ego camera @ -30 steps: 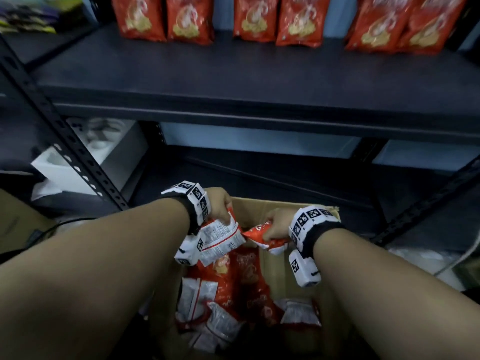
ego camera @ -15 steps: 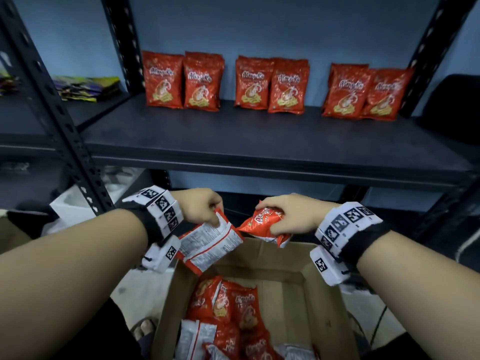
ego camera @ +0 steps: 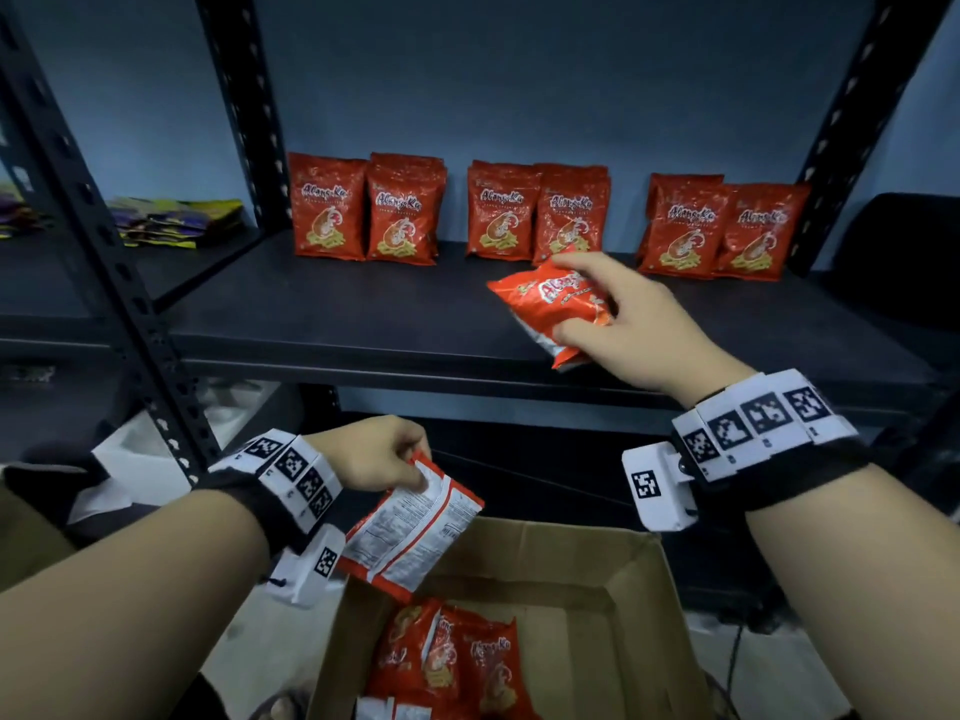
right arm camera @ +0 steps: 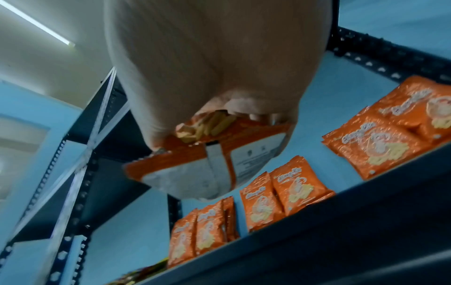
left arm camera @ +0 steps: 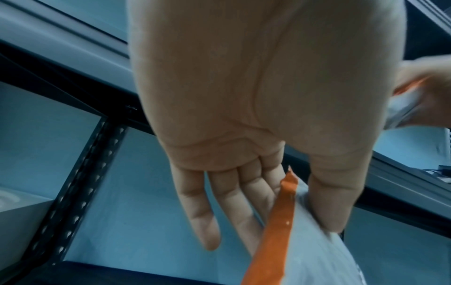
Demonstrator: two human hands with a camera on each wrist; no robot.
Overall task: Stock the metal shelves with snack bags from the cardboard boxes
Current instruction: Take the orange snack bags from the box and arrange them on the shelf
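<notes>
Up over the shelf (ego camera: 363,324), the right hand (ego camera: 631,324) grips a red snack bag (ego camera: 558,304); lower, above the cardboard box (ego camera: 639,605), the left hand (ego camera: 376,452) pinches another bag (ego camera: 410,532).

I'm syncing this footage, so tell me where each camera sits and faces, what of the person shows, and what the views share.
Head: worn on the head, looks forward and down at the metal shelf and cardboard box; both forearms and hands show.
Left wrist: looks along the left hand, which pinches a snack bag.
Right wrist: looks along the right hand and its held bag at the standing red bags.
Shared: head and right wrist both show the standing bags.
</notes>
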